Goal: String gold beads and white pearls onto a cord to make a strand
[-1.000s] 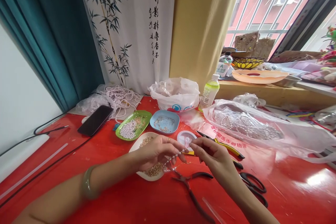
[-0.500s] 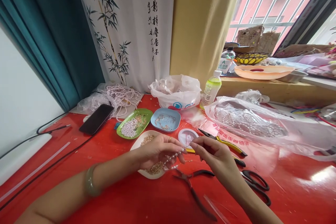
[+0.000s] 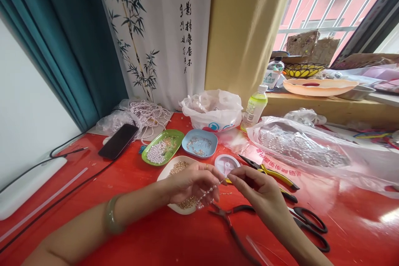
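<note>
The left hand [image 3: 190,183] and right hand [image 3: 258,187] stay close, fingers pinched on the little bead string [image 3: 208,193]. It hangs lower now, above the white dish [image 3: 168,171].

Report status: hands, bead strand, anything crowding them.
Left hand and right hand pinch the bead strand between them. Pliers lie directly below.

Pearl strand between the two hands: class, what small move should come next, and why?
Probably slide another bead onto the pearl strand: the left hand pinches its lower part, the right hand holds its upper tip, and gold beads lie just below in the white dish.
</note>
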{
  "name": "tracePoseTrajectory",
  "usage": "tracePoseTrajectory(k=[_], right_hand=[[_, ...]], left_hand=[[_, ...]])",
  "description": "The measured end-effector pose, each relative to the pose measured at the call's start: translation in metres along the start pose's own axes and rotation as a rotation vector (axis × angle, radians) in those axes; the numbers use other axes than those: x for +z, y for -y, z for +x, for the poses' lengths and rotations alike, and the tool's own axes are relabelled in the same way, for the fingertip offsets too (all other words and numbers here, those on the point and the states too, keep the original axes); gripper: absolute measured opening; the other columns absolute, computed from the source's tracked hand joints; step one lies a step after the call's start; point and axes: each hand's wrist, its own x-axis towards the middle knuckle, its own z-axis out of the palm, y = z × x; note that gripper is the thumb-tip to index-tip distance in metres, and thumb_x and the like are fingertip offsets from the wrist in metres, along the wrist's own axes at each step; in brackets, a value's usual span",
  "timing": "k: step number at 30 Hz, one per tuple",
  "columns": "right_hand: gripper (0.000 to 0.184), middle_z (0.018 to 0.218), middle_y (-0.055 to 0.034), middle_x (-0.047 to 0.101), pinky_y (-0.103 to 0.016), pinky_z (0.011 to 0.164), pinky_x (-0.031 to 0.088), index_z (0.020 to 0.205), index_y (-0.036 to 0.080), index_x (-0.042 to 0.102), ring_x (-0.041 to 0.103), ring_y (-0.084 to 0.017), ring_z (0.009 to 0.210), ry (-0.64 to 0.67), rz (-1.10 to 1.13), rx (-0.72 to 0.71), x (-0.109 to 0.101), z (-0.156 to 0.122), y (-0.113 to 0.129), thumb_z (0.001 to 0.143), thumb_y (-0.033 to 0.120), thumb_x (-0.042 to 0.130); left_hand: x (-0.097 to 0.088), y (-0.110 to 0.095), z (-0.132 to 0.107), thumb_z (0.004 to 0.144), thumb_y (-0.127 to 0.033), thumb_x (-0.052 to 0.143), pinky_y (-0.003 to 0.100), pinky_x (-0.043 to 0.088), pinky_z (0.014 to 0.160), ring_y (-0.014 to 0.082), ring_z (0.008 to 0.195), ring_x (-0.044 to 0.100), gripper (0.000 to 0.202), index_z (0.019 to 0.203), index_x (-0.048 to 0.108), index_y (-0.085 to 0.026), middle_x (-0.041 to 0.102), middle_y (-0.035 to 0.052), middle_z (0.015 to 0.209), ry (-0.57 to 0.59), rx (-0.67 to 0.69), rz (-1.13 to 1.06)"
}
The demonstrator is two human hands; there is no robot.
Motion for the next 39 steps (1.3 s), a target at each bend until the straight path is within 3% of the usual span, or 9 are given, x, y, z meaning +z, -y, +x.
tracePoseTrajectory(k=[5, 13, 20, 29, 39], right_hand=[[0.020, 0.056, 0.0000, 0.053, -0.023, 0.047, 0.035, 0.066, 0.018, 0.060, 0.044, -0.012, 0.051, -0.005, -0.039, -0.006, 0.0011, -0.0018, 0.0003, 0.078, 0.032, 0.052], [0.022, 0.054, 0.0010, 0.050, -0.021, 0.043, 0.035, 0.062, 0.018, 0.060, 0.043, -0.010, 0.048, -0.019, 0.099, 0.091, 0.0008, 0.0012, 0.0002, 0.074, 0.036, 0.055], [0.020, 0.057, 0.0006, 0.054, -0.021, 0.046, 0.035, 0.063, 0.018, 0.060, 0.044, -0.011, 0.050, -0.010, 0.121, 0.093, 0.0016, 0.0024, -0.0005, 0.074, 0.034, 0.056], [0.021, 0.057, 0.0014, 0.051, -0.022, 0.045, 0.032, 0.062, 0.018, 0.058, 0.041, -0.010, 0.050, -0.003, 0.127, 0.132, 0.0029, 0.0029, 0.0000, 0.073, 0.035, 0.056], [0.021, 0.054, 0.0024, 0.049, -0.021, 0.044, 0.030, 0.063, 0.017, 0.058, 0.039, -0.009, 0.047, 0.006, 0.120, 0.100, 0.0023, 0.0031, -0.0034, 0.074, 0.034, 0.054]], left_hand=[[0.0024, 0.0001, 0.0012, 0.064, -0.020, 0.059, 0.019, 0.036, 0.038, 0.0096, 0.038, 0.051, 0.008, 0.070, 0.055, -0.014, 0.063, 0.0017, 0.051, 0.023, 0.005, 0.001], [0.0035, 0.0018, 0.0012, 0.063, -0.016, 0.058, 0.020, 0.041, 0.046, 0.0090, 0.047, 0.053, 0.004, 0.064, 0.055, -0.013, 0.063, 0.0035, 0.056, -0.055, 0.027, -0.017], [0.0037, 0.0017, 0.0009, 0.063, -0.015, 0.058, 0.019, 0.035, 0.039, 0.0073, 0.038, 0.047, 0.011, 0.073, 0.059, -0.014, 0.055, -0.0025, 0.045, -0.075, 0.035, -0.025], [0.0038, 0.0022, 0.0025, 0.064, -0.017, 0.057, 0.019, 0.038, 0.043, 0.0084, 0.045, 0.051, 0.005, 0.064, 0.054, -0.013, 0.060, 0.0020, 0.051, -0.092, 0.033, 0.010], [-0.0007, 0.0060, 0.0043, 0.066, -0.022, 0.061, 0.018, 0.033, 0.039, 0.0077, 0.040, 0.048, 0.012, 0.072, 0.056, -0.014, 0.055, -0.0018, 0.047, -0.056, 0.055, 0.045]])
